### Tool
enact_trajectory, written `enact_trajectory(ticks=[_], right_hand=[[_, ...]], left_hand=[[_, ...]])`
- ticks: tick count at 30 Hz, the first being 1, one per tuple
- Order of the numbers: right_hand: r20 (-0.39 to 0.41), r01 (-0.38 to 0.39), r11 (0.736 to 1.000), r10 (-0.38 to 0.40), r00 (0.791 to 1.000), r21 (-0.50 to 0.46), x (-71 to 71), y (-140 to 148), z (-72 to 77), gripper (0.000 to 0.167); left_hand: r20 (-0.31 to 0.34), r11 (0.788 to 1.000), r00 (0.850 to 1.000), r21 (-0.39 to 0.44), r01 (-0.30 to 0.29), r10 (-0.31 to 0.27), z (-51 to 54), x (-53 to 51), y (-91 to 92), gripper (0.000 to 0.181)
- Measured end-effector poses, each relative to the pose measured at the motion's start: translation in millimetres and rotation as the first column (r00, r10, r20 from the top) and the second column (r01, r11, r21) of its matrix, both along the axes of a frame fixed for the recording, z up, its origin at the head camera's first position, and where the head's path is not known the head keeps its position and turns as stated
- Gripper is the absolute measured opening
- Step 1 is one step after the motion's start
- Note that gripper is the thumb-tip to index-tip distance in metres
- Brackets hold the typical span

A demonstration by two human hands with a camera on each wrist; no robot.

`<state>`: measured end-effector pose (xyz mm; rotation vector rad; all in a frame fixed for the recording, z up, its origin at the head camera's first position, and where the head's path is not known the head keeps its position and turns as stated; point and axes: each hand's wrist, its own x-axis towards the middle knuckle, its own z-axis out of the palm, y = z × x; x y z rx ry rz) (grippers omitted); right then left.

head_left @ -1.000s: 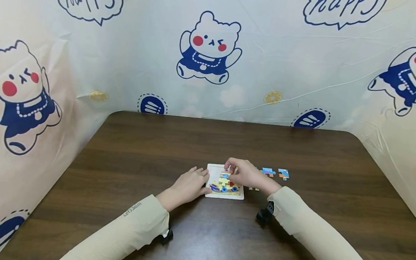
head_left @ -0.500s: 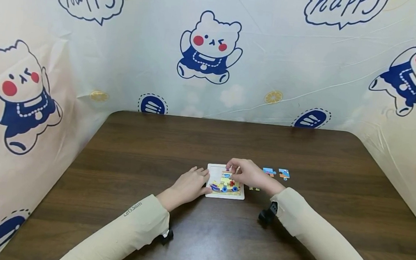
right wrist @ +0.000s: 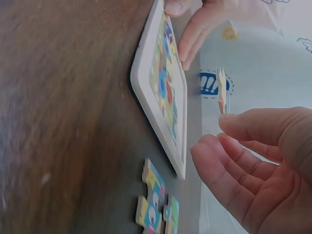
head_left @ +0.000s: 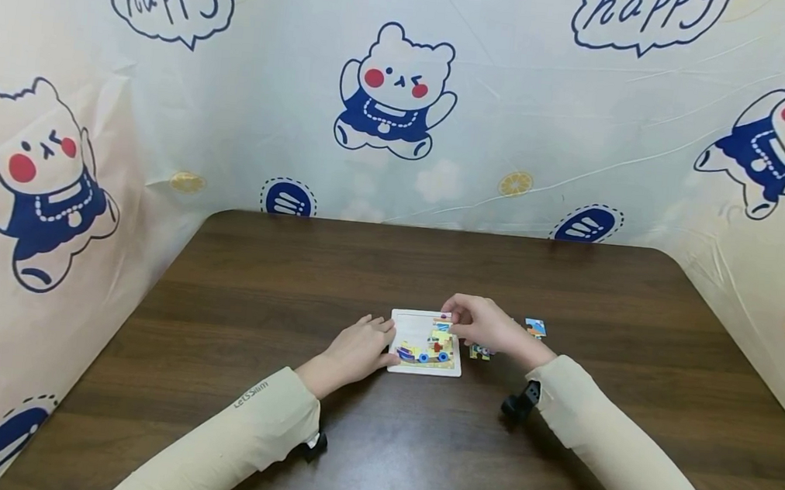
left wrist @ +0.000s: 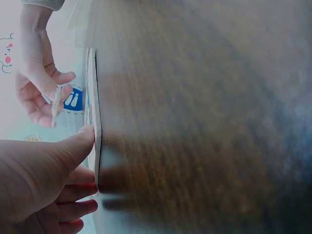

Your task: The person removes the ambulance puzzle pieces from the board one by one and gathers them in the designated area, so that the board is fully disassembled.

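Note:
Between thumb and forefinger my right hand [head_left: 487,323] pinches a jigsaw puzzle piece [right wrist: 223,92], held edge-on above the tray's right side. Below it lies a white-rimmed puzzle tray [head_left: 423,371], partly filled with pieces showing a colourful vehicle picture with blue wheels; its upper left part is bare white. My left hand [head_left: 358,349] rests at the tray's left side, thumb touching the rim near the front corner and fingers extended along the edge. In the left wrist view, the same piece [left wrist: 56,107] stands apart from the tray, above its surface. Its printed face is mostly hidden.
Loose puzzle pieces lie right of the tray: a blue and orange one [head_left: 535,327] farther off and a yellow patterned one [head_left: 480,352] close by. My right hand partly covers that area. The brown wooden table [head_left: 375,446] meets a printed cloth backdrop [head_left: 271,110].
My right hand has shifted right over the tray, still pinching the puzzle piece, and uncovers more of the tray's upper middle. My left hand stays in place.

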<state>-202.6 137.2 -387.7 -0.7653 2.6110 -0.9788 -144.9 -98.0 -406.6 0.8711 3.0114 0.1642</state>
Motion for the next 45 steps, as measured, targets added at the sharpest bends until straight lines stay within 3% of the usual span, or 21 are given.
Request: enact_trajectory(ticks=[16, 24, 33, 40, 45], right_hand=[[-0.024, 0.059, 0.998, -0.059, 0.998, 0.007, -0.6, 32.2, 7.9, 0.018], [-0.049, 0.080, 0.996, -0.079, 0.996, 0.023, 0.3, 50.0, 8.6, 0.018], [-0.092, 0.086, 0.994, -0.079, 0.993, 0.068, 0.7, 68.6, 4.0, 0.017], [-0.177, 0.067, 0.992, -0.047, 0.983, 0.108, 1.6, 83.3, -0.7, 0.014], [-0.155, 0.059, 0.990, -0.038, 0.987, 0.128, 2.7, 91.5, -5.7, 0.013]], left_hand=[[-0.026, 1.000, 1.000, 0.010, 0.014, -0.014, 0.5, 1.7, -0.3, 0.046], [-0.006, 1.000, 1.000, 0.004, 0.007, -0.007, 1.5, 1.7, 0.3, 0.047], [-0.002, 1.000, 1.000, -0.007, -0.006, 0.006, 0.1, 1.0, 0.6, 0.049], [-0.033, 1.000, 0.999, -0.001, 0.018, -0.018, -1.5, -1.1, 0.2, 0.046], [-0.020, 1.000, 1.000, -0.009, 0.007, -0.007, -0.9, -1.1, 0.3, 0.048]])
